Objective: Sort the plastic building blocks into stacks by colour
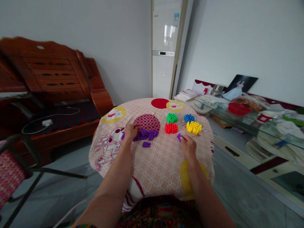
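Observation:
Small purple plastic peg-like pieces (142,134) lie in a loose pile on the left half of the cloth-covered round table (161,164). My left hand (130,132) is over the left side of this pile, its fingers bent together; whatever may be between them is hidden. A couple of purple pieces (146,144) lie side by side, nearer to me. My right hand (188,145) pinches a purple piece (179,136) just in front of the sorted groups. Those are upright clusters of green pieces (171,117), blue pieces (189,118), red pieces (171,128) and yellow pieces (194,127).
A wooden bench (54,76) stands at the left, with a white charger and cable on its seat. Behind the table rises a tall white cabinet unit (163,72). To the right, a glass-topped stand (249,122) carries papers, a red bowl (238,108) and bags.

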A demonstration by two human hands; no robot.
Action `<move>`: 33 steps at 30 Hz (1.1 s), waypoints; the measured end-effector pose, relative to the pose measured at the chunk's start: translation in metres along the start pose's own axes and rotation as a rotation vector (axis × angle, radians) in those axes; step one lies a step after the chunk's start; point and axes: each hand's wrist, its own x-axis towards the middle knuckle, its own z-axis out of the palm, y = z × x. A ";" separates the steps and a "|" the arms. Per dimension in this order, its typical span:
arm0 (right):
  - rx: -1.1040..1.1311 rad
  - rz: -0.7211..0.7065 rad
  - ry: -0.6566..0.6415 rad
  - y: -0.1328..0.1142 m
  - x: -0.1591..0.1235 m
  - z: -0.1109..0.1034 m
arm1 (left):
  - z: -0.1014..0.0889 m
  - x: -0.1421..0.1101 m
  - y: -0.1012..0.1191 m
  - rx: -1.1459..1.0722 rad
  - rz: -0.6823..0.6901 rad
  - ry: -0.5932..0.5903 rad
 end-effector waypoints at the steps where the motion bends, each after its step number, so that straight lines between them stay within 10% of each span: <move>1: -0.003 0.002 0.003 0.000 0.000 0.000 | 0.001 0.001 -0.001 -0.039 -0.002 -0.022; 9: 0.004 -0.017 0.021 0.000 -0.001 0.001 | 0.001 -0.001 -0.003 -0.247 0.028 -0.168; 16: 0.017 -0.014 0.022 0.000 -0.001 0.001 | -0.009 -0.004 0.004 0.207 0.237 -0.195; 23: 0.021 -0.003 0.023 0.001 -0.001 0.001 | -0.033 -0.013 0.011 0.494 0.153 -0.031; 29: 0.000 -0.016 0.016 0.000 -0.001 0.001 | -0.047 -0.016 -0.001 0.491 0.217 -0.346; 33: -0.010 -0.023 0.025 -0.004 -0.001 0.001 | -0.047 -0.015 -0.002 0.480 0.212 -0.272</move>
